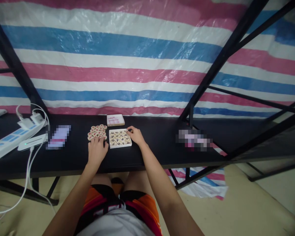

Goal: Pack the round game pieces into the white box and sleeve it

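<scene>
On the black table stands a shallow white box (131, 144) filled with round Chinese chess pieces (119, 138) that carry black characters. At its upper right corner, my right hand (136, 135) has thumb and fingers closed on the box edge. To the left of the box, a cluster of Chinese chess pieces with red characters (97, 130) lies close together on the table. My left hand (97, 149) rests at the near side of that cluster, fingers apart and touching the front pieces. Its fingers partly cover the nearest row.
Behind the box lies a white box lid (115, 120) with pink print. Further left are a blurred phone-like thing (59, 137), a white charging device (32, 142), cables and a power strip (14, 139). A blurred pink-and-white item (194, 139) lies right. Black frame bars (208, 72) flank the striped sheet (118, 59).
</scene>
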`<state>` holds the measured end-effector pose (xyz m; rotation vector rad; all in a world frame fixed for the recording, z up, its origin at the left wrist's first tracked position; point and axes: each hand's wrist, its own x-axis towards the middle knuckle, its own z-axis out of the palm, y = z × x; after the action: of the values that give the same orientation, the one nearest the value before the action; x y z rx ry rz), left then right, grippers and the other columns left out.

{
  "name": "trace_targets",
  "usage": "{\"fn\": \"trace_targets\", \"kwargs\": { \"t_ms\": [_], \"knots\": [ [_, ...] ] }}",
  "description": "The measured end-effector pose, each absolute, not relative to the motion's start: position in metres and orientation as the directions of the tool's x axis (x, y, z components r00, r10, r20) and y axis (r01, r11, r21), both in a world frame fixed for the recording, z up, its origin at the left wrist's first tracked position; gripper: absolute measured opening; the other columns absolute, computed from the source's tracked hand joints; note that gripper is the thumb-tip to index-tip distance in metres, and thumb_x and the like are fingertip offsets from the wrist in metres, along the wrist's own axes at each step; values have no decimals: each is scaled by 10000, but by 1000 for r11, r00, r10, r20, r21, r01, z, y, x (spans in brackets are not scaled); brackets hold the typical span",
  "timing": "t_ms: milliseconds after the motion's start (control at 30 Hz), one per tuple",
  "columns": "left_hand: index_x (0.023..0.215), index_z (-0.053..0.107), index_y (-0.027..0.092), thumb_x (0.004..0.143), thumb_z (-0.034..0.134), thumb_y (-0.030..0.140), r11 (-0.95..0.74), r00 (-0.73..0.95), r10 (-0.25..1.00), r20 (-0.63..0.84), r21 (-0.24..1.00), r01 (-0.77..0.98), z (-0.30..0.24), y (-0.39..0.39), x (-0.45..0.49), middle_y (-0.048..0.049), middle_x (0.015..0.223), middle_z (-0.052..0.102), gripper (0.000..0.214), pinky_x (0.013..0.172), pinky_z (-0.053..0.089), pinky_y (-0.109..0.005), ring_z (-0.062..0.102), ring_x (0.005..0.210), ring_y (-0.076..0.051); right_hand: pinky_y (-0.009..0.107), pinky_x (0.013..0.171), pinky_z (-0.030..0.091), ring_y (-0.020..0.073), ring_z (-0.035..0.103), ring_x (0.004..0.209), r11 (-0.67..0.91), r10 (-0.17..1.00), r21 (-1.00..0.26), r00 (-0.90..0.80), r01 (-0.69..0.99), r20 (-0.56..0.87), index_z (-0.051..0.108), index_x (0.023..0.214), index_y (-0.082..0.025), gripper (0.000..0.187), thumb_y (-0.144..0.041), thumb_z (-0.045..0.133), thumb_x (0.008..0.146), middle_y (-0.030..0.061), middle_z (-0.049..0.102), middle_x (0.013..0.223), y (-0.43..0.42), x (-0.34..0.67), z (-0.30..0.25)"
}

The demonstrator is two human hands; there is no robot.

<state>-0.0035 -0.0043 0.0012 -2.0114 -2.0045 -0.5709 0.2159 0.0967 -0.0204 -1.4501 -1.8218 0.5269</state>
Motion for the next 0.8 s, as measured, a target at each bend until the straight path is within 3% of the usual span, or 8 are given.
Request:
{"fn": "trace_targets", "kwargs": {
  "t_ms": [300, 467, 533, 633, 700, 800],
  "knots": [
    [1061, 649, 164, 857, 433, 280, -78, -24, 879, 476, 193, 978, 0, 1, -8, -125, 1034, 627, 319, 842, 419, -395, 530, 999, -284, 212, 577, 324, 113, 487, 563, 270, 952, -697, -75, 664, 297, 652, 917, -228, 206, -301, 516, 781, -54, 564, 576, 97, 214, -21],
    [1045, 660, 178, 849, 439, 289, -321, 165, 881, 443, 304, 897, 29, 41, -7, -86, 1014, 656, 316, 906, 431, -356, 565, 996, -241, 212, 593, 345, 115, 508, 575, 253, 956, -680, -68, 688, 286, 658, 912, -240, 192, -274, 525, 778, -49, 588, 601, 98, 212, -22],
    [1073, 655, 178, 853, 429, 293, -353, 232, 889, 395, 268, 897, 45, 67, 1, -88, 999, 668, 336, 883, 443, -344, 584, 972, -239, 211, 600, 353, 117, 513, 578, 250, 956, -676, -65, 693, 287, 661, 915, -242, 192, -268, 529, 776, -48, 593, 607, 98, 212, -22],
    [1185, 594, 163, 875, 386, 250, -249, 197, 948, 250, 198, 948, 60, 111, 15, -114, 1120, 657, 383, 865, 449, -322, 590, 1030, -238, 208, 600, 354, 117, 515, 582, 254, 954, -676, -65, 691, 291, 667, 909, -246, 189, -272, 526, 786, -43, 603, 623, 98, 212, -22],
    [1108, 635, 106, 855, 421, 224, -216, 207, 974, 86, 110, 970, 60, 138, 22, -179, 1100, 662, 352, 862, 450, -353, 605, 1016, -274, 208, 598, 352, 118, 516, 588, 251, 956, -677, -69, 692, 284, 671, 903, -247, 187, -275, 520, 796, -39, 611, 637, 98, 213, -22],
    [1053, 656, 75, 815, 484, 185, -258, 254, 966, 51, 88, 962, 52, 172, 24, -212, 1110, 652, 314, 910, 425, -356, 593, 1056, -285, 213, 607, 356, 126, 528, 609, 238, 961, -672, -70, 701, 267, 674, 911, -251, 191, -267, 514, 807, -33, 617, 652, 97, 212, -20]
  ]
}}
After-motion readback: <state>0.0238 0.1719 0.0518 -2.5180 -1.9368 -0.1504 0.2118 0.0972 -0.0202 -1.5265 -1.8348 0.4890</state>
